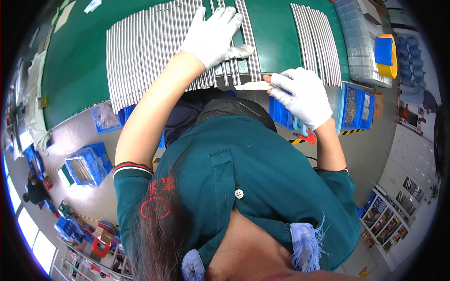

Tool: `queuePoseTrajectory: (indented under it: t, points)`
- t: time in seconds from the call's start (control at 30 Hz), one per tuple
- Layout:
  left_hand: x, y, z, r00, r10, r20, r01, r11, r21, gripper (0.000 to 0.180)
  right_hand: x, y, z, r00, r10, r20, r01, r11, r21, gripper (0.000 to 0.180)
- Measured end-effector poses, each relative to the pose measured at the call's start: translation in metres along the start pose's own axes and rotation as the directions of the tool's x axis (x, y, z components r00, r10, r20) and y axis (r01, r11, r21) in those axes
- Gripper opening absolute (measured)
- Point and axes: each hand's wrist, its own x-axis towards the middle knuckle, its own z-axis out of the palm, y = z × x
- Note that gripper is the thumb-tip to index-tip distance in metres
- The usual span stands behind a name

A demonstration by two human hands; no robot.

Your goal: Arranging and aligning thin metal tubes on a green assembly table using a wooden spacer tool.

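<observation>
A wide row of thin metal rods lies side by side on the green tabletop. My left hand, in a white glove, rests on the right part of that row, its fingers stretched out over the rods. A few rods lie slightly apart to its right. My right hand, gloved with some fingertips bare, is at the table's near edge. Between its thumb and fingers it pinches a flat white strip, which points left toward the near ends of the rods. The strip's exact kind is unclear.
A second, smaller group of rods lies at the right. Beyond it stand clear plastic boxes and a yellow and blue tape roll. Blue bins sit below the table edge. Another person is far left.
</observation>
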Motion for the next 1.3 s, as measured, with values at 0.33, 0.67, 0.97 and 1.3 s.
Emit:
queuePoseTrajectory:
  t: [0.33,0.67,0.97,1.3]
  points:
    - [0.001,0.001,0.002,1.000,-0.002,-0.011,0.003,0.999,0.033,0.092,0.002,-0.002,-0.003,1.000,0.000,0.007,0.000,1.000,0.001,0.024]
    - [0.002,0.004,0.002,1.000,-0.012,0.023,0.011,0.999,0.053,0.092,0.010,-0.007,-0.004,0.996,0.000,-0.087,-0.005,0.998,-0.058,0.021]
    - [0.001,0.002,0.001,1.000,-0.013,0.016,0.013,1.000,0.012,0.092,0.003,0.001,-0.006,0.997,0.061,-0.051,-0.061,0.998,-0.001,0.019]
    - [0.002,0.003,-0.003,1.000,-0.013,0.024,0.013,1.000,0.001,0.092,0.004,0.007,0.005,0.992,0.009,-0.129,-0.008,1.000,0.010,0.019]
